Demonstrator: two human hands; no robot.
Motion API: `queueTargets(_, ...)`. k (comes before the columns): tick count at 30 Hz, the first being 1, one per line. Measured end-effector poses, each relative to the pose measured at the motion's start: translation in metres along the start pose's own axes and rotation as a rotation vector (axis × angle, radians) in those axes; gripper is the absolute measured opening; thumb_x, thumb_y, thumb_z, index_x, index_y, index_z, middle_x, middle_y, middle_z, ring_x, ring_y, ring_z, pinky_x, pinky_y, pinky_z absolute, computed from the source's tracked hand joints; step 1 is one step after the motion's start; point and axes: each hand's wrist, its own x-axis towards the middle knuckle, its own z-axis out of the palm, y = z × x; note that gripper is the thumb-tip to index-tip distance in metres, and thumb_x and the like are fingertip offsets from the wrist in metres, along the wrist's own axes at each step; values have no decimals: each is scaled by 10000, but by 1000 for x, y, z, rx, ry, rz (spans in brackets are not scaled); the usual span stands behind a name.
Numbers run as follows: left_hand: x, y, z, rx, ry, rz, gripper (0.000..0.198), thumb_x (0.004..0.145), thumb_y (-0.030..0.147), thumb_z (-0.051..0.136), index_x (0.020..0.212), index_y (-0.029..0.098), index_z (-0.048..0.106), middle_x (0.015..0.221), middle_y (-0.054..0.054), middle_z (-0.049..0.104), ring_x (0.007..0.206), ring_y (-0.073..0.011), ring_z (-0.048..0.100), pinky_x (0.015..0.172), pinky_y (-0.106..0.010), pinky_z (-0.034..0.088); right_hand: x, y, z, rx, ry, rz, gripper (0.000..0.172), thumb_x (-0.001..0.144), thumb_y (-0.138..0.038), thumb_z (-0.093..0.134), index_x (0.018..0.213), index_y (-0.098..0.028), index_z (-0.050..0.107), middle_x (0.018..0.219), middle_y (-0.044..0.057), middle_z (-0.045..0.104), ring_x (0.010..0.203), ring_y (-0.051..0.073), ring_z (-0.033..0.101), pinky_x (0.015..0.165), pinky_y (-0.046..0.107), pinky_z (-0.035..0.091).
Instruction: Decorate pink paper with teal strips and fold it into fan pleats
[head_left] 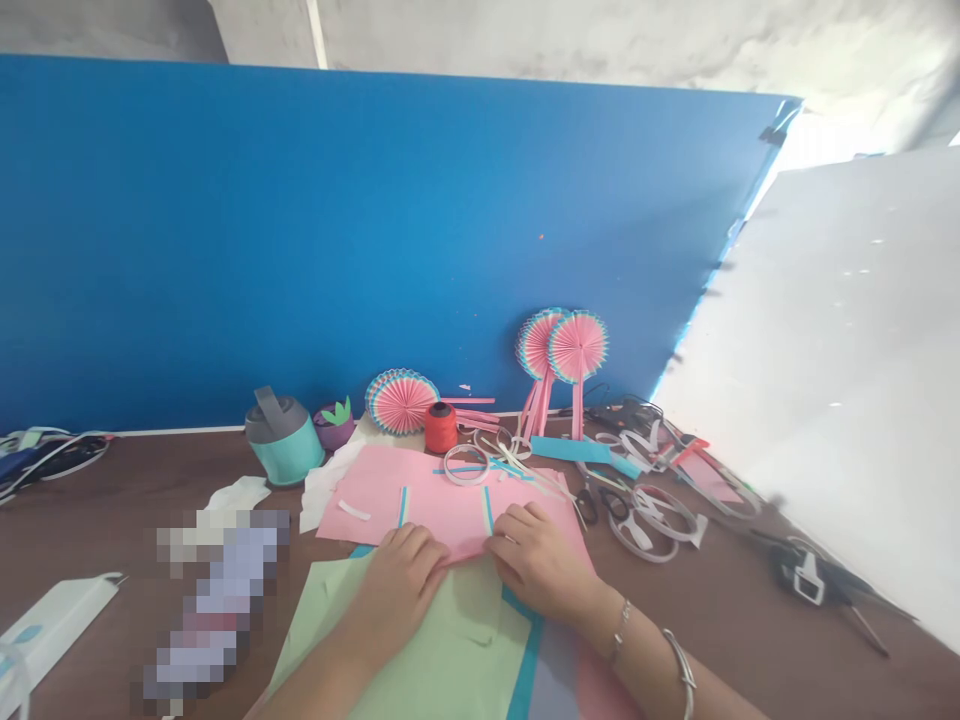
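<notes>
My left hand (399, 585) and my right hand (537, 560) both press on the near edge of a pink paper sheet (420, 495), fingers curled and pinching it along a fold. Two thin blue strips lie on the pink sheet. Under my hands lies a light green sheet (450, 660) over blue and pink sheets. A roll of white tape (466, 464) rests on the pink sheet's far edge.
Pink pleated paper fans (401, 400) and fans on sticks (570, 350) lean on a blue board (300, 240). A red thread spool (441, 427), a teal container (283, 437), scissors (600, 500), tape loops and a glue gun (814, 580) lie on the brown table.
</notes>
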Motion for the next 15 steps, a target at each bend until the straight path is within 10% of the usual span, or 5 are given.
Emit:
queueTargets(9,-3,-15,-17,-5,-80,-131,146,848,127,483,769,195,585,823,-21,613,819,-191,553,745,-335,435,-4,11,2,64,-175,110,157,764,-61,473,783,-172,583,759,41,589,746,170,474,663,300,292)
queueTargets(15,-5,-17,-30,-126,-107,-113,252,796,289,601,1037,214,595,990,-58,635,945,-238,565,858,-401,453,-5,16,-3,158,-152,172,157,735,-59,482,761,-173,586,749,40,604,751,173,498,690,291,329)
